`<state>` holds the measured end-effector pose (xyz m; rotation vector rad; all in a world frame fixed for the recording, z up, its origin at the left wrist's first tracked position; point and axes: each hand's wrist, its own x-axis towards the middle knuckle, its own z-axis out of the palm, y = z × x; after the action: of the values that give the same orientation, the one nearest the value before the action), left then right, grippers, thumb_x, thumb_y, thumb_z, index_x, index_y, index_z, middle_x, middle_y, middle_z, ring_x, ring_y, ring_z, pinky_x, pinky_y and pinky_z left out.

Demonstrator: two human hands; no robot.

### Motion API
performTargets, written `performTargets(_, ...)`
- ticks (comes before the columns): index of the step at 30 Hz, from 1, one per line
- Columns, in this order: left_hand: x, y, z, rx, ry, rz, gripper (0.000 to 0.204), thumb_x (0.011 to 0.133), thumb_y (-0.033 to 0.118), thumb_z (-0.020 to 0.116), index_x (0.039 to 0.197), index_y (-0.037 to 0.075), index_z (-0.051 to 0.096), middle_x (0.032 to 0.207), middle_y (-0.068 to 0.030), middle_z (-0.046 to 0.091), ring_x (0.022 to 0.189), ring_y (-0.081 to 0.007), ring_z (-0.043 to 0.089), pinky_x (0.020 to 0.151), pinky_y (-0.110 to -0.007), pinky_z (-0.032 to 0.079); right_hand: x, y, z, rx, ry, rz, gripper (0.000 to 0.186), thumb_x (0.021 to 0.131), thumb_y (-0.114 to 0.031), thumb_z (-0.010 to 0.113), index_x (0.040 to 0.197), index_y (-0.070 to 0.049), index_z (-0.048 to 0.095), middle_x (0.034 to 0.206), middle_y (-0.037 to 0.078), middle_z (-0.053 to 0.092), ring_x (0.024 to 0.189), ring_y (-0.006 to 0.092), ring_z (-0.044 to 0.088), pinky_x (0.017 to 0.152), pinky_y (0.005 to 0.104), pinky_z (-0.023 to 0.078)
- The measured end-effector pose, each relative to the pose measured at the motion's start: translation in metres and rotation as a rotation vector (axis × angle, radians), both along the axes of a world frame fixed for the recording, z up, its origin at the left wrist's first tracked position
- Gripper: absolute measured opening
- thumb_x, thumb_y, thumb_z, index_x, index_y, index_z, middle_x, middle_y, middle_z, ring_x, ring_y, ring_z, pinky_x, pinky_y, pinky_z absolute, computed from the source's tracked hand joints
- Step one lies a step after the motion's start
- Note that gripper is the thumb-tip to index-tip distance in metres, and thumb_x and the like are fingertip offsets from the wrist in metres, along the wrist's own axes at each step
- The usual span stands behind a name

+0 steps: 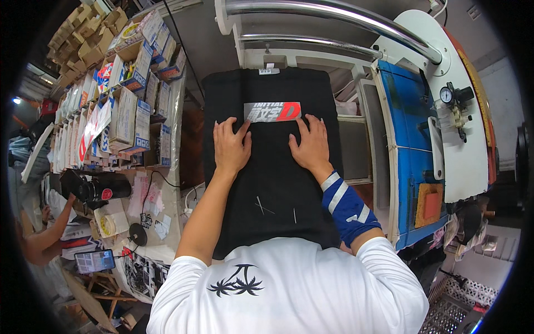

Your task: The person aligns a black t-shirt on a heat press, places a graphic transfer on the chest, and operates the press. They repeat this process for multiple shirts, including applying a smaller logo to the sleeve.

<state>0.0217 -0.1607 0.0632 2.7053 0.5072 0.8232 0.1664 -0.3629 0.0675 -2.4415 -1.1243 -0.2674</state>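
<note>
A black T-shirt lies spread flat in front of me, its neck label at the far end. Across its upper chest rests a small rectangular transfer sheet with grey, white and red lettering. My left hand, fingers apart, has its index fingertip at the sheet's lower left corner. At the lower right corner, the index finger of my right hand touches or nearly touches the edge; its fingers are also spread. Several thin whitish strips lie on the shirt nearer to me. A blue sleeve with white stripes covers my right forearm.
Chrome bars of a press frame cross the far side. On the right stand a blue panel and a pressure gauge. Cardboard boxes and a phone are at left, near another person's arm.
</note>
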Motion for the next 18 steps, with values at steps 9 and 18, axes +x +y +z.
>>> performTargets(9,-0.001,0.0,0.0,0.0,0.003,-0.002,0.034,0.091,0.017,0.071,0.125,0.015,0.071,0.126,-0.0184,0.057,0.121,-0.0386,0.055,0.115,-0.06,0.035,-0.001,0.0,0.0,0.01,-0.01,-0.005,0.055,0.089,-0.03,0.067,0.137,-0.003,0.059,0.139,0.024,0.052,0.135,0.0416,0.046,0.121,0.0547,0.029)
performTargets(18,0.035,0.016,0.018,-0.125,-0.08,0.17,0.02,0.086,0.013,0.071,0.105,0.012,0.073,0.113,-0.0103,0.059,0.113,-0.0336,0.056,0.112,-0.055,0.034,0.045,0.018,0.055,0.099,0.068,-0.081,0.021,0.085,-0.02,0.067,0.098,-0.004,0.068,0.117,0.017,0.063,0.114,0.0372,0.059,0.097,0.0499,0.046)
